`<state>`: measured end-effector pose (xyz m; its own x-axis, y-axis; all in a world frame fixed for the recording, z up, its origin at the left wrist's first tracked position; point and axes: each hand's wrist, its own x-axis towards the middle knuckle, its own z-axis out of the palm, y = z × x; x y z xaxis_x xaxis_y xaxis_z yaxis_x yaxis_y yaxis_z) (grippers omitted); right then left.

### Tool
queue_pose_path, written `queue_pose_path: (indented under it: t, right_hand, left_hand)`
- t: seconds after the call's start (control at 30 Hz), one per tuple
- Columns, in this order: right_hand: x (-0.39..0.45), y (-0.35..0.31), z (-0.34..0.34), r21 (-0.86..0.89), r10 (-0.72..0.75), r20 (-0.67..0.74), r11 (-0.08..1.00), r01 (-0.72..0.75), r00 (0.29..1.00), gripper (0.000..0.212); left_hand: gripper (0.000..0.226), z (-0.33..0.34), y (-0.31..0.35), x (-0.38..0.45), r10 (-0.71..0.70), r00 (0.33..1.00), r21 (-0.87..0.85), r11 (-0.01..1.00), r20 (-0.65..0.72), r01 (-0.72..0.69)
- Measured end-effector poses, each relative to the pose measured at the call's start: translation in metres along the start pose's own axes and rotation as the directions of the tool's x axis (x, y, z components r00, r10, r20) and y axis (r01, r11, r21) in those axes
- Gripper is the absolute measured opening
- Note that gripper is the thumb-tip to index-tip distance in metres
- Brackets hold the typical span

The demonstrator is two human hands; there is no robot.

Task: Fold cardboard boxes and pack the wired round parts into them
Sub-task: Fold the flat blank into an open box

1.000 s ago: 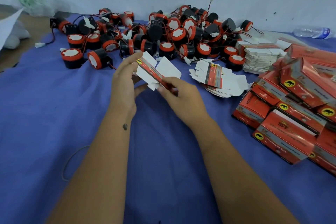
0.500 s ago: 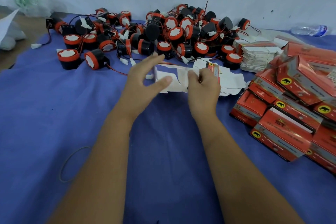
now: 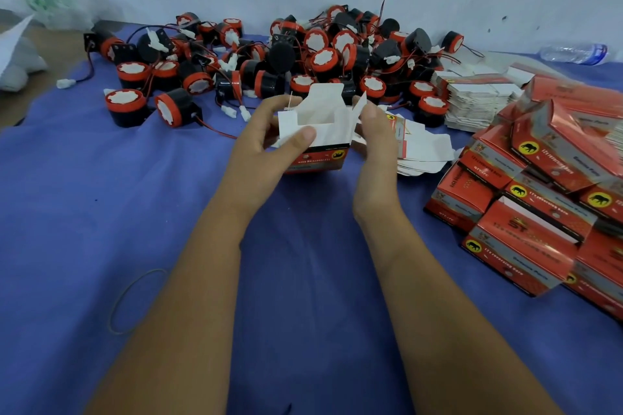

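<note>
I hold a small red cardboard box (image 3: 320, 131) above the blue cloth, opened into shape, its white flaps standing up. My left hand (image 3: 266, 148) grips its left side, thumb pressed on the near white flap. My right hand (image 3: 374, 135) holds the right side, fingers curled around the right flap. Behind the box lies a heap of round black-and-red wired parts (image 3: 303, 57). A loose pile of flat box blanks (image 3: 421, 152) lies just right of my right hand.
Folded red boxes (image 3: 539, 189) are piled at the right. A stack of flat blanks (image 3: 478, 101) sits behind them. A plastic bottle (image 3: 573, 52) lies by the wall. A rubber band (image 3: 135, 300) lies on the blue cloth (image 3: 101, 195) at the left.
The flat blank has been opened into a box shape and raised, with its flaps now upright. Both hands have shifted onto its sides.
</note>
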<state>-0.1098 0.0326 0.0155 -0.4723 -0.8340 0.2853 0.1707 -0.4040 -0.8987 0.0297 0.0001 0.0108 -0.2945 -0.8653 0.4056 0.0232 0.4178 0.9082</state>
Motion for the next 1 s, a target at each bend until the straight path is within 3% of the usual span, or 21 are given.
queue_pose_path:
  t: [0.1, 0.3, 0.43, 0.57, 0.77, 0.9, 1.0]
  right_hand:
    - [-0.006, 0.004, 0.005, -0.163, 0.057, 0.092, 0.986, -0.041, 0.994, 0.035]
    - [-0.008, 0.004, 0.005, -0.213, 0.069, 0.081, 0.976, -0.051, 0.994, 0.014]
    - [-0.008, 0.004, 0.008, -0.245, 0.073, 0.061, 0.968, -0.056, 0.995, 0.035]
    - [-0.007, 0.003, 0.009, -0.25, 0.136, 0.06, 0.961, -0.117, 0.989, 0.049]
    - [-0.006, 0.003, 0.007, -0.255, 0.114, 0.091, 0.963, -0.087, 0.989, 0.051]
    - [-0.009, 0.007, 0.005, -0.125, 0.15, 0.212, 0.984, -0.126, 0.966, 0.042]
    - [-0.005, 0.004, 0.007, 0.068, 0.227, 0.171, 0.968, -0.241, 0.959, 0.037]
  left_hand:
    - [0.033, 0.003, 0.0, -0.002, -0.059, 0.998, -0.074, 0.995, 0.015, 0.06]
    - [0.034, 0.014, -0.005, 0.0, -0.12, 0.986, -0.229, 0.969, -0.119, 0.09]
    - [0.034, 0.02, -0.008, 0.001, -0.131, 0.99, -0.259, 0.959, -0.049, 0.114]
    - [0.041, 0.02, -0.007, 0.004, -0.185, 0.982, -0.429, 0.89, -0.027, 0.156]
    - [0.033, 0.02, -0.007, 0.005, -0.182, 0.981, -0.301, 0.941, -0.071, 0.153]
    - [0.042, 0.021, -0.005, 0.005, -0.18, 0.979, -0.293, 0.945, -0.098, 0.145]
    - [0.045, 0.02, -0.005, 0.006, -0.205, 0.973, -0.289, 0.943, -0.108, 0.166]
